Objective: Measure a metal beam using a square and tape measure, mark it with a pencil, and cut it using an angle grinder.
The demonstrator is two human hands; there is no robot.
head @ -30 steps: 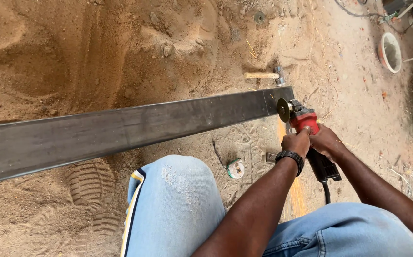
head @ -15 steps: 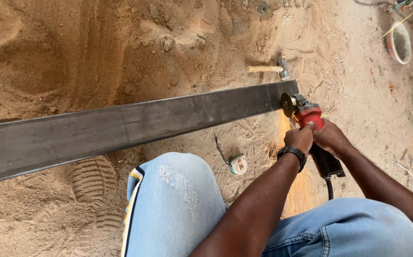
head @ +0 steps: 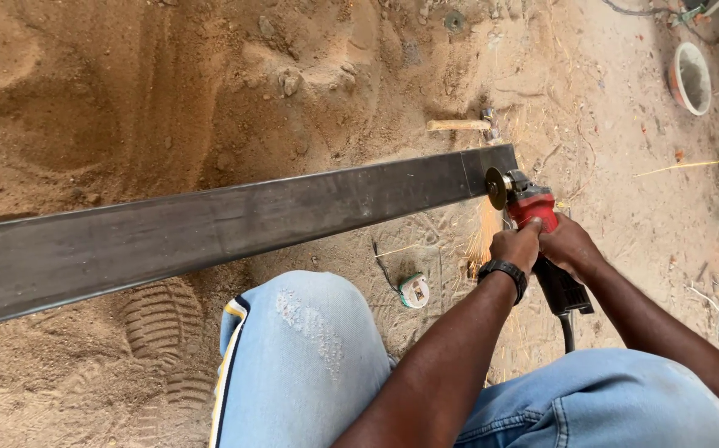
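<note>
Sparks now fly under the grinder (head: 534,207); your left hand (head: 515,247) and right hand (head: 568,247) wrap it, disc at the beam (head: 235,228) end. Tape measure (head: 414,290) below beam.

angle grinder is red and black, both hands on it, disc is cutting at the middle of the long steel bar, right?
Not the middle. In the head view the disc of the angle grinder meets the long steel bar near its right end. The rest holds: the grinder is red and black, and both the left hand and the right hand grip it.
</note>
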